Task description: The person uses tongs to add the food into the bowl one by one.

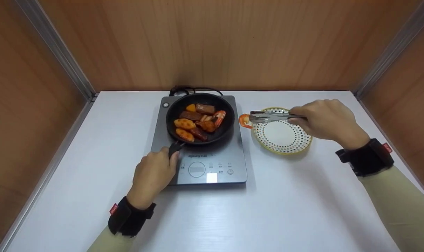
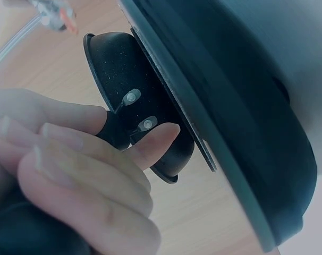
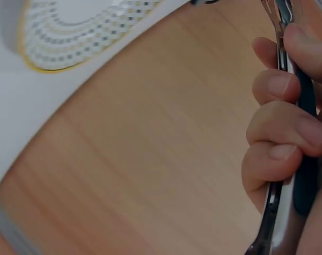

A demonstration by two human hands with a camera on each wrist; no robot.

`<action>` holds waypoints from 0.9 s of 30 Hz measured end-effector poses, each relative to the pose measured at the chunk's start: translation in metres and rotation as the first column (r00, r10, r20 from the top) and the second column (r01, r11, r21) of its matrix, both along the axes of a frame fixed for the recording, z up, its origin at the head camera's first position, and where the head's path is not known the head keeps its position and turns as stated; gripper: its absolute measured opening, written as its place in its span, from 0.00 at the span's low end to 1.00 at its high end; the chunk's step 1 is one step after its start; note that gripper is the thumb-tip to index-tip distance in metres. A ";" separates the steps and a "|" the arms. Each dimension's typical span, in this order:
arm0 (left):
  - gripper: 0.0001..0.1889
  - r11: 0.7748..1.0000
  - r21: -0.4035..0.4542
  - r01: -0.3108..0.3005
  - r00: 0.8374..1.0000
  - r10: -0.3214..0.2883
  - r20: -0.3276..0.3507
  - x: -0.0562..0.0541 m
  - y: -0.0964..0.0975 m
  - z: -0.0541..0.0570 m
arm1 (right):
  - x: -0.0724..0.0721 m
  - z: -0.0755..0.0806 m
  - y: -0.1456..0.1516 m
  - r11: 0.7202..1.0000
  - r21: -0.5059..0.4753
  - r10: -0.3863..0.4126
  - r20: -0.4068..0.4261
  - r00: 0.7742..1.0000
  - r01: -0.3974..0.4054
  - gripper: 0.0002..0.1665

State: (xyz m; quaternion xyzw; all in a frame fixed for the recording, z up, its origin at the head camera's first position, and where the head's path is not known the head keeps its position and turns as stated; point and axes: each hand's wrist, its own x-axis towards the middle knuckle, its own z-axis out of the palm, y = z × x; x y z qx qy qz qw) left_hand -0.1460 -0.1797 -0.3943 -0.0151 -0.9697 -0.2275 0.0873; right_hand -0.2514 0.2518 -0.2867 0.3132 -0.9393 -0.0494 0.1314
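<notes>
My left hand (image 1: 154,171) grips the handle (image 1: 174,148) of a black frying pan (image 1: 229,129); the left wrist view shows its fingers curled round the handle (image 2: 114,130). Inside the pan lie a shrimp (image 1: 219,118), brown meat pieces (image 1: 191,116) and yellow-orange pieces (image 1: 184,123). To the right, my right hand (image 1: 327,119) holds metal tongs (image 1: 269,116), whose tips pinch a second shrimp (image 1: 245,120) at the left rim of a dotted plate (image 1: 282,136). In the right wrist view, fingers wrap round the tongs (image 3: 282,207), with the shrimp out of sight.
Under the pan is a grey induction cooker (image 1: 233,157), with a black cable (image 1: 205,88) behind it. The white table (image 1: 212,217) is walled by wood panels (image 1: 212,45) at the back and both sides. Black bands (image 1: 368,157) circle both wrists.
</notes>
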 end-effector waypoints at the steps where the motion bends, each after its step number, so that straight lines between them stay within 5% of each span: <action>1: 0.19 1.000 -0.002 0.000 1.000 0.000 -0.001 0.000 0.000 0.000 | -0.001 0.004 -0.007 1.000 0.006 0.014 -0.001 1.000 -0.014 0.07; 7: 0.19 1.000 -0.008 -0.003 1.000 0.003 0.005 0.000 0.001 0.000 | -0.009 0.029 -0.047 0.993 0.077 0.087 0.044 0.995 -0.090 0.05; 14: 0.19 1.000 -0.007 -0.005 1.000 0.005 0.001 0.001 0.002 0.000 | -0.021 0.048 -0.089 0.982 0.180 0.013 0.187 0.982 -0.048 0.06; 27: 0.19 1.000 -0.002 0.007 1.000 -0.007 0.016 0.001 0.005 0.000 | -0.024 0.051 -0.140 0.934 0.351 0.022 0.128 0.991 -0.066 0.11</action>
